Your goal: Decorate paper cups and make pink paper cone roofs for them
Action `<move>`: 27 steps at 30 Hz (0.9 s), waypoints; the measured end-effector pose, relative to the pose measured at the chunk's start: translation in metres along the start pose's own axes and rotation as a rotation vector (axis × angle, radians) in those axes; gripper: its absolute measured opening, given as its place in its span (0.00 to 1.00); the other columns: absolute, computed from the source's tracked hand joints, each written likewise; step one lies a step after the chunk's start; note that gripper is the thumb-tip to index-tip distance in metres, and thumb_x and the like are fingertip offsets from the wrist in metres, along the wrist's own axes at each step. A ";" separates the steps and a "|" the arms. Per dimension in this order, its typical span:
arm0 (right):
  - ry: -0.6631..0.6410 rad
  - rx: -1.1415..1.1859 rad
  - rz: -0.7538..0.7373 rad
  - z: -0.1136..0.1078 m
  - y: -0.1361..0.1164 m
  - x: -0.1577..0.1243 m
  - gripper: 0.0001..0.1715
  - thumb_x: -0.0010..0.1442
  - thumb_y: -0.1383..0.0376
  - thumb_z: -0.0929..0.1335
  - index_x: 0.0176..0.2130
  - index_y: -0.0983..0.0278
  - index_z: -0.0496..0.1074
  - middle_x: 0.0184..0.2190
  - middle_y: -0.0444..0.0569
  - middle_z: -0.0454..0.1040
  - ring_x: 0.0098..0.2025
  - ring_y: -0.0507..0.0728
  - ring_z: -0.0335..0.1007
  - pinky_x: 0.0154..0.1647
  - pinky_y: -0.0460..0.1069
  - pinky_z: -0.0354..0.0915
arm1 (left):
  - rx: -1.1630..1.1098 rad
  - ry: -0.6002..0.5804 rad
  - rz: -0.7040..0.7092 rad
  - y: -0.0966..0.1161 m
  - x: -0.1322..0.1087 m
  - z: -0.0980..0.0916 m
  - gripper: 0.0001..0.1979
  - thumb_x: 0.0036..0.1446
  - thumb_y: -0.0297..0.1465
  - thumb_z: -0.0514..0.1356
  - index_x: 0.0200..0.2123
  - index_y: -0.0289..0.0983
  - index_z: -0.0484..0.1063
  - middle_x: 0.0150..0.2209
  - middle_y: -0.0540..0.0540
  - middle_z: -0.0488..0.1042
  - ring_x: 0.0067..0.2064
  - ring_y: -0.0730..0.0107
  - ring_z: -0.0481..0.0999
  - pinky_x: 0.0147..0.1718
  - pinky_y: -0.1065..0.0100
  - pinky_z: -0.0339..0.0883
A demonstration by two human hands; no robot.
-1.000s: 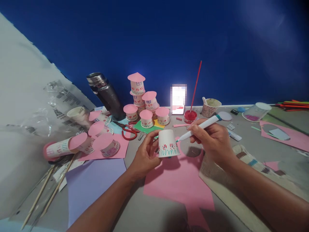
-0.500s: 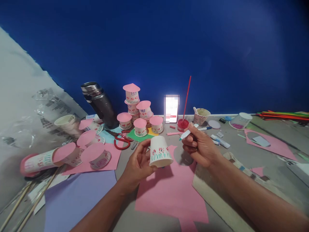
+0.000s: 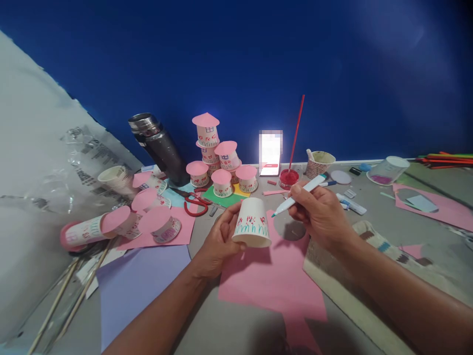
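Note:
My left hand grips an upside-down white paper cup by its left side and rim. Red flowers and green grass strokes are drawn round the lower part of the cup. In my right hand a white marker is pinched, its green tip pointing down-left, close to the cup's right side but apart from it. Beneath the cup lies a cut sheet of pink paper. Behind it stand decorated cups with pink cone roofs, some of them stacked into a tower.
Red-handled scissors lie left of centre, near a dark flask. A lit phone leans on the blue wall beside a red stick in a base. More roofed cups lie at left, above purple paper.
The view has shifted, so the scene sits further right and slightly higher. My right hand has turned the marker, showing more of its barrel, with the tip nearer the cup.

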State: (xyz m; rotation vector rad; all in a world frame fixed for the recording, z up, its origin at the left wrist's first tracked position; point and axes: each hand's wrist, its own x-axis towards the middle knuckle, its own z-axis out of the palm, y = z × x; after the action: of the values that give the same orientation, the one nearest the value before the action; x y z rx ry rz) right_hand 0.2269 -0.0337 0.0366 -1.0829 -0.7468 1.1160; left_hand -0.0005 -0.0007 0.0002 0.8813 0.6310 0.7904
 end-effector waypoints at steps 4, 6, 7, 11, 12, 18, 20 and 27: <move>0.011 -0.029 -0.024 0.000 0.000 -0.003 0.26 0.49 0.46 0.81 0.32 0.63 0.76 0.19 0.43 0.73 0.20 0.48 0.62 0.19 0.43 0.54 | -0.033 -0.009 -0.007 0.001 0.000 -0.002 0.48 0.36 0.24 0.76 0.63 0.44 0.68 0.63 0.40 0.72 0.58 0.49 0.76 0.49 0.60 0.71; -0.016 -0.040 -0.044 0.001 -0.002 -0.005 0.25 0.49 0.46 0.81 0.32 0.63 0.77 0.20 0.44 0.74 0.21 0.48 0.64 0.19 0.43 0.54 | -0.046 -0.025 -0.018 0.001 0.000 -0.003 0.48 0.36 0.23 0.76 0.63 0.44 0.68 0.62 0.40 0.73 0.58 0.49 0.75 0.49 0.61 0.71; -0.033 -0.046 -0.055 0.002 -0.002 -0.006 0.25 0.50 0.46 0.80 0.32 0.63 0.77 0.20 0.44 0.74 0.22 0.49 0.65 0.20 0.43 0.55 | -0.054 -0.033 -0.025 0.001 -0.001 -0.003 0.48 0.36 0.23 0.76 0.63 0.44 0.68 0.62 0.40 0.74 0.58 0.49 0.75 0.50 0.61 0.71; -0.042 -0.041 -0.119 0.003 -0.006 -0.004 0.22 0.55 0.48 0.78 0.33 0.62 0.77 0.19 0.43 0.73 0.20 0.48 0.61 0.19 0.44 0.53 | -0.117 -0.030 -0.041 0.002 -0.002 -0.003 0.44 0.40 0.24 0.75 0.63 0.40 0.69 0.60 0.39 0.76 0.60 0.48 0.75 0.57 0.56 0.68; -0.037 -0.033 -0.142 0.003 -0.006 -0.003 0.21 0.57 0.48 0.77 0.34 0.62 0.77 0.19 0.43 0.73 0.20 0.48 0.58 0.19 0.44 0.51 | -0.154 -0.033 -0.038 0.003 -0.002 -0.004 0.42 0.41 0.25 0.75 0.62 0.38 0.70 0.60 0.38 0.76 0.61 0.47 0.74 0.59 0.54 0.67; -0.065 -0.154 -0.195 -0.001 -0.004 0.004 0.18 0.62 0.51 0.74 0.42 0.62 0.78 0.25 0.45 0.78 0.21 0.48 0.59 0.21 0.45 0.55 | -0.469 -0.184 -0.156 0.005 0.003 -0.007 0.28 0.58 0.42 0.68 0.58 0.35 0.75 0.55 0.36 0.82 0.59 0.45 0.79 0.58 0.50 0.69; -0.123 -0.266 -0.177 -0.002 -0.004 0.003 0.19 0.59 0.53 0.75 0.46 0.61 0.77 0.31 0.47 0.81 0.27 0.51 0.67 0.25 0.46 0.62 | -0.517 -0.236 -0.201 0.004 0.003 -0.007 0.26 0.63 0.46 0.63 0.55 0.32 0.77 0.52 0.35 0.83 0.55 0.47 0.82 0.56 0.53 0.71; -0.359 -0.544 -0.277 -0.002 0.000 -0.002 0.35 0.48 0.60 0.80 0.54 0.58 0.73 0.49 0.52 0.81 0.44 0.59 0.74 0.39 0.52 0.71 | -0.591 -0.380 -0.267 -0.007 -0.002 0.002 0.29 0.67 0.49 0.57 0.55 0.29 0.78 0.50 0.33 0.84 0.48 0.53 0.86 0.48 0.61 0.74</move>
State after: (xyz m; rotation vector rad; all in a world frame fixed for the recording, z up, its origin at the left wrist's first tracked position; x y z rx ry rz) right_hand 0.2284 -0.0359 0.0359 -1.1883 -1.5000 0.8953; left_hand 0.0024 -0.0055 -0.0045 0.3735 0.1505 0.5033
